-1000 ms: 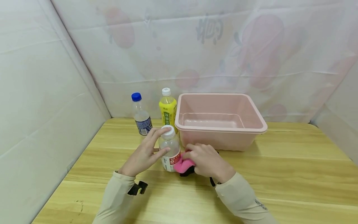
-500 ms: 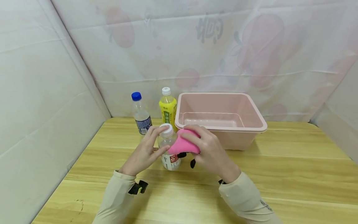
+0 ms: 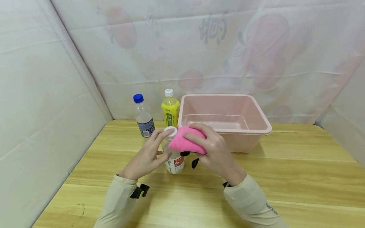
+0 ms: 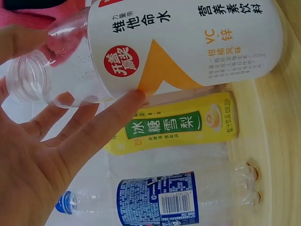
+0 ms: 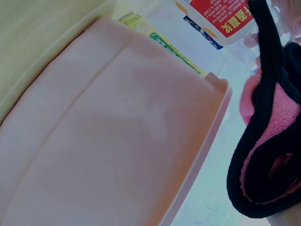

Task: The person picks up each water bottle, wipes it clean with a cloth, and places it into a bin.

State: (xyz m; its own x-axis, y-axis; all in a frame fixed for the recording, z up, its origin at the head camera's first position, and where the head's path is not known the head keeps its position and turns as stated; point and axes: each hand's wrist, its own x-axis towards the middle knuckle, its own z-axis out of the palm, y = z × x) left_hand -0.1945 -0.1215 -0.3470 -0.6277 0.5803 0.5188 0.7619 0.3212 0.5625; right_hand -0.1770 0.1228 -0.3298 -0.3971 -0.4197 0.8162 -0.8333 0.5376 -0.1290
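Observation:
A clear bottle with a white cap and a white, red and orange label (image 3: pixel 175 165) stands upright on the table. My left hand (image 3: pixel 146 155) holds it from the left, index finger at the cap and thumb near the shoulder. In the left wrist view, fingers reach around the neck of this bottle (image 4: pixel 188 42). My right hand (image 3: pixel 214 148) grips a bunched pink cloth (image 3: pixel 186 141) against the bottle's upper right side, hiding part of it. Seen by the right wrist camera, the cloth (image 5: pixel 286 110) has thick black edging and is folded over.
Behind the held bottle stand a blue-capped bottle (image 3: pixel 146 127) and a yellow-labelled drink bottle (image 3: pixel 171 110). A pink plastic basin (image 3: pixel 228 131) sits just behind the right hand on the wooden table (image 3: pixel 302 177). Fabric walls (image 3: pixel 159 63) enclose the back and sides.
My right hand has raised the cloth from the bottle's lower right side to its shoulder, near the cap. The left hand and the bottle stay nearly in place.

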